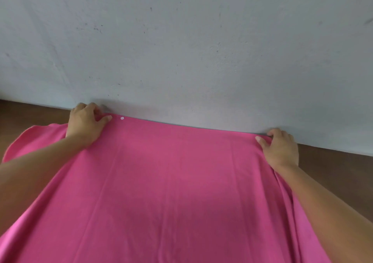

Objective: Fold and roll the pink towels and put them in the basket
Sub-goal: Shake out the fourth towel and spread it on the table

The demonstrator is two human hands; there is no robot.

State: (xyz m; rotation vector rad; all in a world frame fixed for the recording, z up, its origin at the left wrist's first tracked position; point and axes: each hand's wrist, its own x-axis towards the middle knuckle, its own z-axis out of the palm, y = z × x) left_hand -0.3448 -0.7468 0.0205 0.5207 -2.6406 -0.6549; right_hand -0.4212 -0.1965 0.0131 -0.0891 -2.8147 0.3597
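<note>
A large pink towel lies spread flat over the brown table, its far edge running along the foot of the wall. My left hand pinches the towel's far left corner, thumb on top and fingers curled over the edge. Over at the far right corner my right hand grips the cloth the same way. A small white dot sits on the towel near my left thumb. No basket is in view.
A pale grey wall rises directly behind the table and fills the upper half of the view. Bare brown tabletop shows at the far left and to the right of the towel.
</note>
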